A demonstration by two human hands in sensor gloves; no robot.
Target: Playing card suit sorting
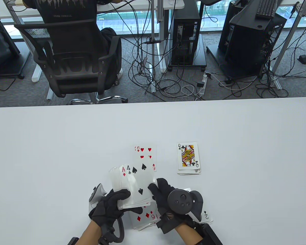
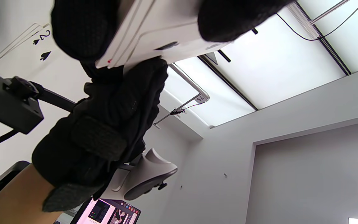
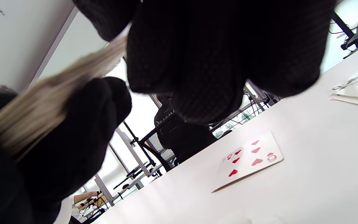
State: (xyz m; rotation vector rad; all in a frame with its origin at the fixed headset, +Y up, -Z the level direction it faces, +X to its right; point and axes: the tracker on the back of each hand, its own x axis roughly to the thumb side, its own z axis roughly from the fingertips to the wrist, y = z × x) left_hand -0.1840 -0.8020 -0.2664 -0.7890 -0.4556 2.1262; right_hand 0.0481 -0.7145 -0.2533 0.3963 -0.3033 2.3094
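My left hand [image 1: 112, 201] grips a fanned deck of cards [image 1: 132, 183] just above the table; an ace of diamonds and a four of spades [image 1: 140, 178] show on top. The fingers of my right hand [image 1: 159, 190] pinch the right edge of that four of spades. A six of hearts [image 1: 145, 154] lies face up beyond the deck. A pile topped by the queen of clubs [image 1: 188, 158] sits to the right. A diamonds pile [image 1: 145, 217] lies under my hands, and a two of spades [image 1: 206, 216] lies by my right wrist. The right wrist view shows the six of hearts [image 3: 249, 158].
The white table [image 1: 53, 153] stretches wide to the left and right of the cards. Beyond its far edge sits a person in a black office chair [image 1: 74, 58], with computer towers [image 1: 186, 38] and floor cables behind.
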